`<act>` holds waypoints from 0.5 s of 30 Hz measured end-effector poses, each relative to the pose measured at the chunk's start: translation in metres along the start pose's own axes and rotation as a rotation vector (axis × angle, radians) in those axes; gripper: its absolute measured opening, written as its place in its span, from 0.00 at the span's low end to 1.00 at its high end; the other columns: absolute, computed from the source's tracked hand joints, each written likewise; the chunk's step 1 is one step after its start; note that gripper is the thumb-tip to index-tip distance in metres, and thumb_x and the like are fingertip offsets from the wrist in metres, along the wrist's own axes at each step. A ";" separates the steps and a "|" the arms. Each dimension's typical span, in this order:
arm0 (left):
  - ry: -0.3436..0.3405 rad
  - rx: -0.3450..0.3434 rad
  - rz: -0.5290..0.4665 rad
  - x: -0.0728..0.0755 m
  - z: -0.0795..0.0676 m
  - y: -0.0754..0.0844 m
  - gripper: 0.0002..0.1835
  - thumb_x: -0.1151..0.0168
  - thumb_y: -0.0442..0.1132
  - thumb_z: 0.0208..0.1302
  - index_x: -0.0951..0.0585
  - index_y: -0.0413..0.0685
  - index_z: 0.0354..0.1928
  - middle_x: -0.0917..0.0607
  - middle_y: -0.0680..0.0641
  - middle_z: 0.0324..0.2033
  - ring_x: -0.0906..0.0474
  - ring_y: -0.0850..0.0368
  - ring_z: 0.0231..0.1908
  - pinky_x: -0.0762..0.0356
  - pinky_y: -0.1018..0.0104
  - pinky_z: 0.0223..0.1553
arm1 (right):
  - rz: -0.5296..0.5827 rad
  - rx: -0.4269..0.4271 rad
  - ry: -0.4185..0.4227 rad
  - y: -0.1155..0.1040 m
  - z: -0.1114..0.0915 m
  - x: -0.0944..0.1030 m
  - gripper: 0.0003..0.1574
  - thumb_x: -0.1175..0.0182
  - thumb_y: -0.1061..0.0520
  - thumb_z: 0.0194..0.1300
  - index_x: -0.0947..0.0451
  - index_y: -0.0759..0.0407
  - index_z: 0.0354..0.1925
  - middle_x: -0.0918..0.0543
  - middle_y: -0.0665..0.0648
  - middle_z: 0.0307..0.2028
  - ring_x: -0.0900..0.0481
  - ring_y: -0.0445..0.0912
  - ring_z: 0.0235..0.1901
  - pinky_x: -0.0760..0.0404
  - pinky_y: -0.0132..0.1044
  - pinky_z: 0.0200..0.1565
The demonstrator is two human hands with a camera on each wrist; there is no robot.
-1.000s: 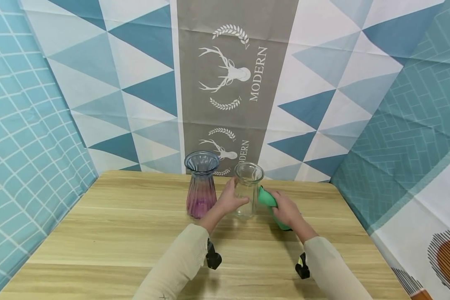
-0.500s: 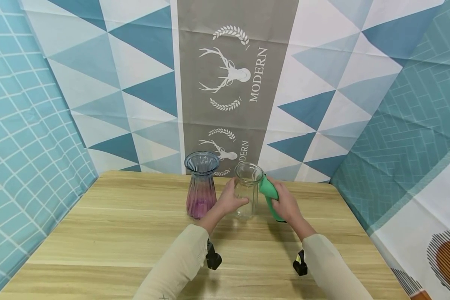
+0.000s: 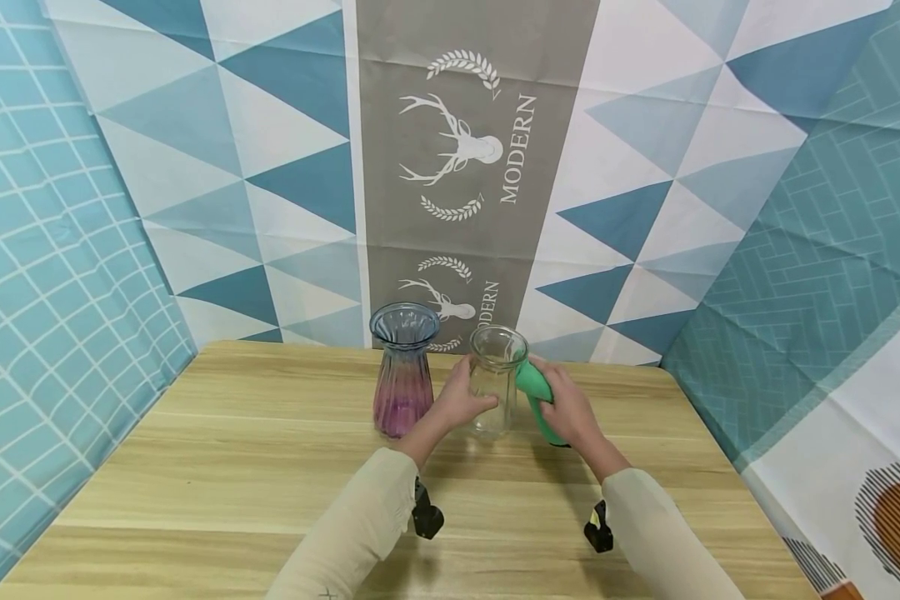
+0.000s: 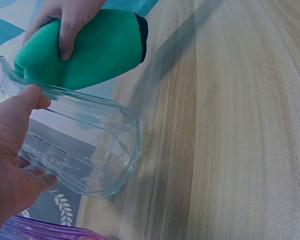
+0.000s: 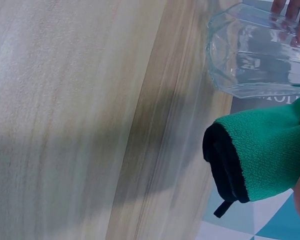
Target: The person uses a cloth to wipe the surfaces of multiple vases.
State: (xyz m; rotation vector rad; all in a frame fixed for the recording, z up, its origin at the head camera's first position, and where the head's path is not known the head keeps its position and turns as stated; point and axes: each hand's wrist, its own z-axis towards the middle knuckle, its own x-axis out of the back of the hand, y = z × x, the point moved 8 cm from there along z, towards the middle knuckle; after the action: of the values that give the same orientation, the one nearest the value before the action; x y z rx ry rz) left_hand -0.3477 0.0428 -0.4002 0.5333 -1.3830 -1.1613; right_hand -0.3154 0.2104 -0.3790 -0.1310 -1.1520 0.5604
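Note:
A clear glass vase (image 3: 495,387) with a wide rim stands upright toward the back of the table. My left hand (image 3: 464,397) grips it from the left, thumb and fingers around its upper body in the left wrist view. A folded green cloth (image 4: 97,47) with a black edge is gripped in my right hand (image 3: 567,407). The cloth's upper end touches the vase's right side just below the rim. In the right wrist view the cloth's black-edged end hangs beside the vase, and most of the right hand is out of frame.
A ribbed vase (image 3: 403,375), blue at the top and pink-purple below, stands just left of my left hand. The wooden table (image 3: 232,467) ends close behind both vases, against a patterned wall covering (image 3: 472,100).
My right hand has moved slightly up and left, bringing the green cloth against the clear vase near its rim, then a little lower. My left hand and both vases stay in place.

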 end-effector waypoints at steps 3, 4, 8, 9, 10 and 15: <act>-0.002 -0.001 -0.002 0.000 0.000 0.000 0.45 0.34 0.39 0.52 0.47 0.36 0.69 0.40 0.34 0.66 0.42 0.41 0.68 0.40 0.52 0.68 | -0.014 -0.003 -0.013 0.001 -0.001 -0.002 0.42 0.44 0.68 0.55 0.39 0.51 0.67 0.28 0.66 0.57 0.24 0.60 0.50 0.23 0.57 0.42; -0.003 -0.003 -0.002 0.000 0.000 0.000 0.45 0.34 0.39 0.52 0.46 0.36 0.69 0.40 0.34 0.66 0.42 0.41 0.68 0.40 0.52 0.68 | -0.015 -0.003 -0.017 0.001 -0.002 -0.002 0.41 0.44 0.68 0.56 0.39 0.51 0.67 0.28 0.66 0.57 0.24 0.61 0.50 0.23 0.57 0.43; -0.004 -0.001 -0.002 0.000 0.000 0.001 0.45 0.35 0.38 0.51 0.46 0.35 0.68 0.40 0.34 0.66 0.42 0.41 0.68 0.39 0.52 0.68 | -0.047 0.004 -0.052 0.002 -0.005 -0.005 0.39 0.43 0.66 0.58 0.38 0.52 0.67 0.28 0.66 0.57 0.25 0.62 0.51 0.23 0.59 0.44; -0.004 -0.001 0.000 0.000 0.000 0.001 0.45 0.34 0.38 0.51 0.46 0.36 0.68 0.39 0.34 0.66 0.42 0.41 0.68 0.39 0.52 0.68 | -0.058 0.007 -0.066 0.002 -0.006 -0.007 0.39 0.43 0.66 0.59 0.39 0.52 0.67 0.28 0.66 0.57 0.25 0.62 0.52 0.23 0.59 0.45; -0.004 0.001 0.001 0.000 0.000 0.001 0.45 0.34 0.38 0.51 0.46 0.36 0.68 0.39 0.34 0.66 0.42 0.41 0.68 0.39 0.53 0.68 | -0.068 0.008 -0.080 0.003 -0.006 -0.008 0.39 0.43 0.66 0.59 0.39 0.51 0.68 0.28 0.66 0.57 0.26 0.62 0.53 0.23 0.60 0.46; -0.004 0.008 -0.006 0.000 0.000 0.000 0.45 0.34 0.38 0.51 0.47 0.37 0.69 0.40 0.34 0.66 0.43 0.41 0.68 0.40 0.52 0.68 | -0.104 0.014 -0.153 0.007 -0.011 -0.016 0.39 0.41 0.64 0.60 0.39 0.51 0.68 0.29 0.66 0.58 0.26 0.62 0.54 0.23 0.60 0.47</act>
State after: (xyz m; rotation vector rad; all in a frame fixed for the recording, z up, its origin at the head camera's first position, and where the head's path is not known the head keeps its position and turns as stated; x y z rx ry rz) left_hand -0.3476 0.0429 -0.4003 0.5416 -1.3904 -1.1631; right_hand -0.3126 0.2108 -0.3999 -0.0162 -1.2953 0.4920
